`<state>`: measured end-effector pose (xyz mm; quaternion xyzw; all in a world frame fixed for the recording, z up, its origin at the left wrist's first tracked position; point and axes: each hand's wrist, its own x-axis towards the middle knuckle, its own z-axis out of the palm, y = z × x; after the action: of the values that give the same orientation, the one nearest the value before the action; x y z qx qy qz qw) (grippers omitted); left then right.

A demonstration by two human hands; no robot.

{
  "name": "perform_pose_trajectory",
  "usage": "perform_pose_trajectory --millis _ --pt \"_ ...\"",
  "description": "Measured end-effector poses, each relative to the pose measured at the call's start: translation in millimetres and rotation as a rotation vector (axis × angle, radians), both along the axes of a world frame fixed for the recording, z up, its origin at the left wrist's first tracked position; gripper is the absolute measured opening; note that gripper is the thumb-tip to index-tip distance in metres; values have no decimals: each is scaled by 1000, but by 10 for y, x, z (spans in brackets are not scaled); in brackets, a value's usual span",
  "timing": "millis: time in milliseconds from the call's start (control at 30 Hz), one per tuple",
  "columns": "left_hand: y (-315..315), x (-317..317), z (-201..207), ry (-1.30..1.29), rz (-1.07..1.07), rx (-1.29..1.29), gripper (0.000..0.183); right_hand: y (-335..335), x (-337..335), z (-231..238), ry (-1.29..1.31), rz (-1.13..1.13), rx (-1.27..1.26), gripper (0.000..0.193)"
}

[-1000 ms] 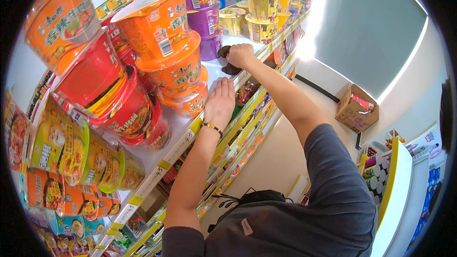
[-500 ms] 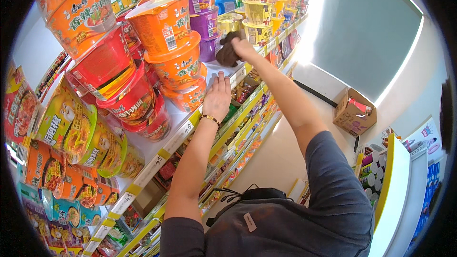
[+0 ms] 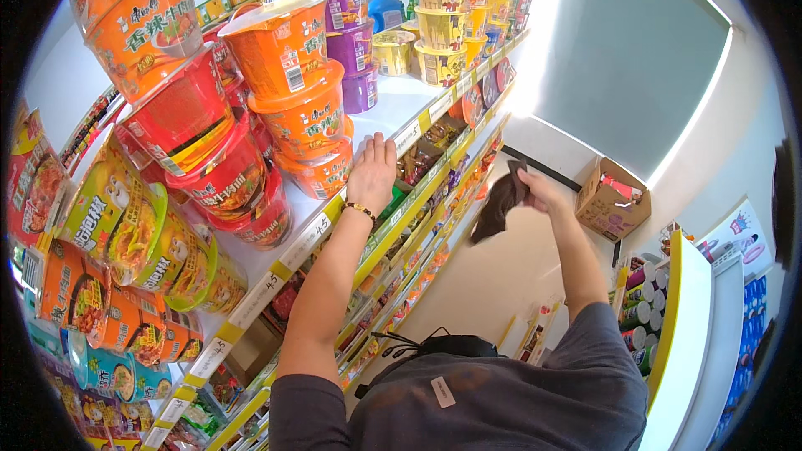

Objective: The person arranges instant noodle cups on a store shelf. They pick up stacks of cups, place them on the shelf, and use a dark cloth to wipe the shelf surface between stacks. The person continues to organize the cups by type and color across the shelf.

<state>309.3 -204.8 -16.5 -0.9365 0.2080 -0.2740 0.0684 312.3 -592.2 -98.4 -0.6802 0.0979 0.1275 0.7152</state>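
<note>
My right hand (image 3: pixel 541 192) grips a dark brown cloth (image 3: pixel 499 205) by its upper end, and the rest of it hangs over the aisle, off the shelf. My left hand (image 3: pixel 372 174) lies flat on the front edge of the white top shelf (image 3: pixel 399 98), fingers stretched out and nothing in them; a beaded bracelet is on that wrist. Just left of it stands a stack of orange instant noodle tubs (image 3: pixel 301 117). Behind these is a stack of purple noodle tubs (image 3: pixel 351 46), and farther along are yellow noodle tubs (image 3: pixel 441 29).
Red noodle tubs (image 3: pixel 219 171) and green-yellow noodle tubs (image 3: pixel 159 242) crowd the shelf at left. Lower shelves hold packaged snacks. An open cardboard box (image 3: pixel 611 205) sits on the floor by the far wall. Another shelf unit with a yellow edge (image 3: pixel 668 326) stands at right.
My right hand has drawn the cloth off the shelf top, moving right and toward me over the aisle. My left hand stays on the shelf edge, almost unmoved.
</note>
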Motion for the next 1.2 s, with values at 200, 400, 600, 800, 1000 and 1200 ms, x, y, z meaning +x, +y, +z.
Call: perform_pose_trajectory --millis 200,400,600,800,1000,1200 --pt "12 -13 3 23 -19 12 58 59 -509 -577 -208 -143 -346 31" --pt "27 2 -16 -11 -40 21 59 -167 -779 -225 -194 -231 -255 29" --pt "84 -16 -8 -75 -121 -27 58 95 -1122 491 -547 -31 316 38" --pt "-15 -110 50 -97 -145 95 52 707 -1276 72 -280 198 998 73" --pt "-335 -265 112 -14 -280 -201 52 938 -1137 -340 -180 -53 704 53" --pt "-586 337 375 -131 -312 -594 59 791 -1694 -854 -96 26 456 45"
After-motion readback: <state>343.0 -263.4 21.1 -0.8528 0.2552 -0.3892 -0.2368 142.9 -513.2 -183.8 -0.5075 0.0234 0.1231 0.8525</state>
